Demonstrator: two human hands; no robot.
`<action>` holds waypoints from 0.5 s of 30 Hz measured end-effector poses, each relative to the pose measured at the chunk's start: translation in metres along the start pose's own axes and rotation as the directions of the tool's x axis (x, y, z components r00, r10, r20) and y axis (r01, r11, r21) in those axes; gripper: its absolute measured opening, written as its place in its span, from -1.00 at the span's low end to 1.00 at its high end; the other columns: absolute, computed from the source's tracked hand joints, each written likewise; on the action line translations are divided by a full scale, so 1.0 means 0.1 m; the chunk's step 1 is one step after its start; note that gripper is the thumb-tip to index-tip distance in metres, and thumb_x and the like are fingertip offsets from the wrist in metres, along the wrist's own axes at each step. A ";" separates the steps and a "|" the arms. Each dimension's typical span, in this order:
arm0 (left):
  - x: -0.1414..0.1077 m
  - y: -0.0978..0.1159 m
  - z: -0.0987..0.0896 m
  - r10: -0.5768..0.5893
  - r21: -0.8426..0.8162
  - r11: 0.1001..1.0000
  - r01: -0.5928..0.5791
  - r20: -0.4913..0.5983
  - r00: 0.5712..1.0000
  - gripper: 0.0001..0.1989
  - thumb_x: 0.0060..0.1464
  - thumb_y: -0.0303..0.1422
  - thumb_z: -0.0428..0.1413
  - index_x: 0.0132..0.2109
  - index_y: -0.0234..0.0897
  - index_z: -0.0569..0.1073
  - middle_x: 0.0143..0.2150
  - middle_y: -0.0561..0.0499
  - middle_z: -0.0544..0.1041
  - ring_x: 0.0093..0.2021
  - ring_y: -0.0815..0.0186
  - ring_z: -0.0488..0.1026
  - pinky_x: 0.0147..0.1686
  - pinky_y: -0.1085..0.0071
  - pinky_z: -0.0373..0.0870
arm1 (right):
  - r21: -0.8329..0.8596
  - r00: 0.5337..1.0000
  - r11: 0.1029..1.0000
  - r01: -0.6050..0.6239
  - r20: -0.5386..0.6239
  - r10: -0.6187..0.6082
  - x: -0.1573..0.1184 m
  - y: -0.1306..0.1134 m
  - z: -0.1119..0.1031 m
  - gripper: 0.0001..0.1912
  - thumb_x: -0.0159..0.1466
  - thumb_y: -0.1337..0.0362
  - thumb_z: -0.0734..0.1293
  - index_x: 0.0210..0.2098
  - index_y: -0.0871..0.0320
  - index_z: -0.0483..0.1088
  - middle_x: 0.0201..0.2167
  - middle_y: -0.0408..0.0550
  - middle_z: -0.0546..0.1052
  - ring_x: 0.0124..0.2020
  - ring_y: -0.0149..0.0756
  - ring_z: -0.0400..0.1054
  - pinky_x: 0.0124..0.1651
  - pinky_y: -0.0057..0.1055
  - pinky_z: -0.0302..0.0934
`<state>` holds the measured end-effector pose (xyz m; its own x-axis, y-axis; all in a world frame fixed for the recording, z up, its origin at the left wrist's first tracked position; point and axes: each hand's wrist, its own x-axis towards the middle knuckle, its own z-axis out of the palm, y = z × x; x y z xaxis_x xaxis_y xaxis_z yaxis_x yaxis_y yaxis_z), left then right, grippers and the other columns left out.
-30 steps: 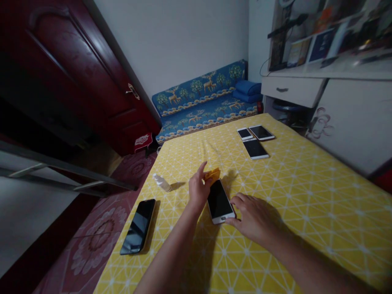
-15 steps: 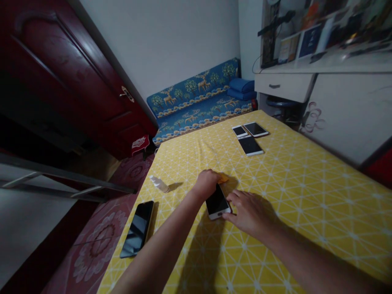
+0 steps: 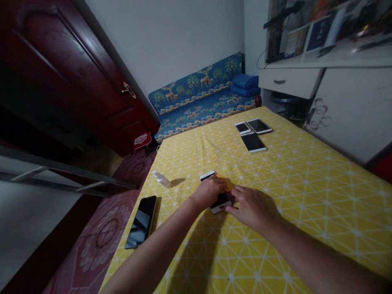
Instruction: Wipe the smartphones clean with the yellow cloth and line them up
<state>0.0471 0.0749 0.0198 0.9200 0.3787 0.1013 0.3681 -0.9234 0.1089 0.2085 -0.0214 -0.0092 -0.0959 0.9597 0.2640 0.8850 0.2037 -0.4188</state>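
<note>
Orange cloth (image 3: 226,183) lies bunched at the fingertips of my left hand (image 3: 208,192), which has come across the white-framed phone (image 3: 221,203) and now covers its middle, leaving only the far white end and the near corner showing. I can't tell whether I'm pinching the cloth or only pressing on it. My right hand (image 3: 252,208) is open, its fingertips (image 3: 237,192) just at the phone's edge, gripping nothing. The phone lies on the yellow tablecloth (image 3: 290,245), with a small spray bottle (image 3: 162,179) off to its left.
</note>
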 end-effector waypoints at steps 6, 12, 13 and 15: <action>-0.09 0.12 0.03 0.067 -0.094 0.993 -0.072 -0.059 0.996 -0.89 0.23 -0.41 0.15 -0.13 -0.31 0.55 -0.12 -0.10 0.62 -0.05 0.17 0.55 0.10 0.25 0.38 | 0.015 1.000 1.000 -0.004 0.011 0.004 0.00 0.00 -0.11 -0.80 0.09 0.26 0.45 -0.28 0.10 0.45 -0.32 -0.05 0.59 -0.28 -0.16 0.48 -0.24 -0.30 0.26; -0.25 0.32 0.01 0.008 -0.165 0.986 -0.021 -0.079 0.997 -0.78 0.22 -0.54 0.07 -0.04 -0.26 0.52 -0.01 -0.07 0.60 0.09 0.22 0.51 0.17 0.26 0.40 | 0.374 0.994 0.927 0.005 -0.102 0.036 0.08 0.19 -0.10 -0.88 0.21 0.39 0.21 -0.37 0.09 0.37 -0.37 -0.10 0.54 -0.33 -0.31 0.45 -0.28 -0.40 0.28; -0.28 0.37 0.01 -0.009 -0.174 0.985 -0.005 -0.076 0.997 -0.75 0.22 -0.55 0.06 -0.03 -0.24 0.52 0.01 -0.06 0.59 0.12 0.24 0.49 0.18 0.27 0.40 | 0.408 0.990 0.912 0.029 -0.135 0.029 0.11 0.23 -0.07 -0.84 0.22 0.39 0.19 -0.33 0.09 0.39 -0.32 -0.07 0.55 -0.26 -0.28 0.46 -0.23 -0.38 0.31; -0.35 0.45 0.00 -0.032 -0.196 0.980 0.018 -0.068 0.997 -0.71 0.23 -0.56 0.03 0.01 -0.21 0.51 0.04 -0.05 0.58 0.15 0.25 0.47 0.19 0.28 0.42 | 0.439 0.986 0.896 0.062 -0.164 0.012 0.16 0.28 -0.01 -0.78 0.26 0.37 0.17 -0.23 0.07 0.43 -0.21 -0.03 0.57 -0.13 -0.23 0.47 -0.09 -0.30 0.35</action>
<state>0.0312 0.0203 0.0208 0.8963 0.4117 0.1644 0.3514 -0.8859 0.3030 0.2324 -0.0004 -0.0163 -0.0090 0.9174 0.3979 0.5875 0.3268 -0.7403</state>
